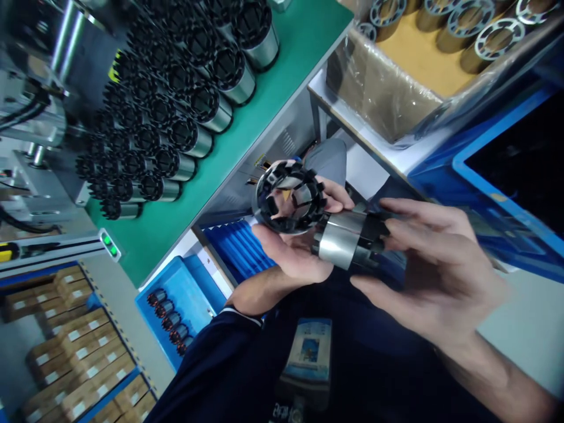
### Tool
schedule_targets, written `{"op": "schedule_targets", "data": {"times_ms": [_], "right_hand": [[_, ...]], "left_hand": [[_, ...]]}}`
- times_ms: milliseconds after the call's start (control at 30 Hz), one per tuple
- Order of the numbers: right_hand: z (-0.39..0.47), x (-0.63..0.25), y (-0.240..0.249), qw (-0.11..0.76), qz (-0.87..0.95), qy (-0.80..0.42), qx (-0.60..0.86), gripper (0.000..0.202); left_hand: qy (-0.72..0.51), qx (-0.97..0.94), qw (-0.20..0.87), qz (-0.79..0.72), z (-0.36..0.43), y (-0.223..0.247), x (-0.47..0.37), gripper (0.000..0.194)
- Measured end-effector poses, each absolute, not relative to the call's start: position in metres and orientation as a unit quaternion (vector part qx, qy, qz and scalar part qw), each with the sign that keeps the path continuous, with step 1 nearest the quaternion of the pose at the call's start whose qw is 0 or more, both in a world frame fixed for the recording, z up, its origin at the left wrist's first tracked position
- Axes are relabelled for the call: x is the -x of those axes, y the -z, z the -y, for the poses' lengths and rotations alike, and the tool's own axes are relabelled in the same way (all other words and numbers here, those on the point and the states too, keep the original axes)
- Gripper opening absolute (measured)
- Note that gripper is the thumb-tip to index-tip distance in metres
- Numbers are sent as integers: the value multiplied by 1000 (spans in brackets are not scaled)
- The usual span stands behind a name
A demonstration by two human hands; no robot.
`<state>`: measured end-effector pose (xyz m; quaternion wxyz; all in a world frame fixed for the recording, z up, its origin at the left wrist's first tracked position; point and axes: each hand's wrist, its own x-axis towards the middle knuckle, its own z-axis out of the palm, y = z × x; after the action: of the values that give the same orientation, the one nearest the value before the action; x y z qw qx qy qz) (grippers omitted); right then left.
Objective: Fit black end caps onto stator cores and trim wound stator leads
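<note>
Near the middle, my left hand (293,255) is wrapped around a ring-shaped stator core (259,202) with a black toothed end piece. The core's open end faces up, and I see through its bore. My right hand (445,270) holds a second stator core (339,239) by its right end, thumb below and fingers above. That core lies on its side, a bare silver band between black toothed ends. Its left end reaches my left palm; whether they touch I cannot tell.
Rows of stator cores (238,76) with black toothed tops stand on the green bench (299,53). A plastic-lined box (374,82) holds bare metal cores at upper right. A blue bin (194,288) with wound parts sits lower left, beyond it stacked cartons (88,346). Machinery (39,117) stands at left.
</note>
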<state>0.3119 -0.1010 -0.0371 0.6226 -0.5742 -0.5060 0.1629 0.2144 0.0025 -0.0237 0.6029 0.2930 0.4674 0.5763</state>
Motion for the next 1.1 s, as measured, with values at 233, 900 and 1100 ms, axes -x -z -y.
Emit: {"op": "schedule_targets", "data": {"times_ms": [233,900,1100], "right_hand": [[90,-299,29,630,471,-231,573,85],[77,-289,25,634,496,-306,508,90],[75,-283,16,623,510,-314,503,89]], "left_hand": [[-611,-301,540,-494,-17,13,-217,88],[-591,-305,477,-575,-19,6,-190,104],[-623,-284,488,-542,-8,-5,-167,67]]}}
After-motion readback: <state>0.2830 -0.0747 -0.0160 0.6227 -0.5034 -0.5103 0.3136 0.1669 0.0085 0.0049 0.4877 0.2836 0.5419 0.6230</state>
